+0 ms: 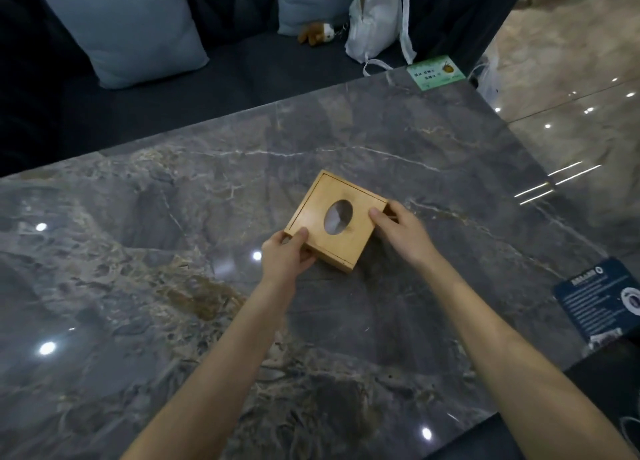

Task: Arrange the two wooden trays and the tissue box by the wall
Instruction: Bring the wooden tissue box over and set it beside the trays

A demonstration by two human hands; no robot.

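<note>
Table: You worked at a polished grey marble table [138,251], with cushions on a dark bench beyond its far edge.
Left hand: Your left hand [285,257] gripped the near-left corner of the wooden tissue box [334,220], thumb pressed on the lid and fingers curled under the edge.
Tissue box: It sat mid-table, turned at an angle, its oval opening facing up; whether it rested on the marble or was slightly raised could not be told.
Right hand: Your right hand [401,229] clasped the right side, thumb on top and fingers wrapped round the far edge.
Wall: The glossy marble wall [571,89] stood to the right, well apart from the box.
Progress: I judged the box not yet placed; neither wooden tray was in view.
</note>
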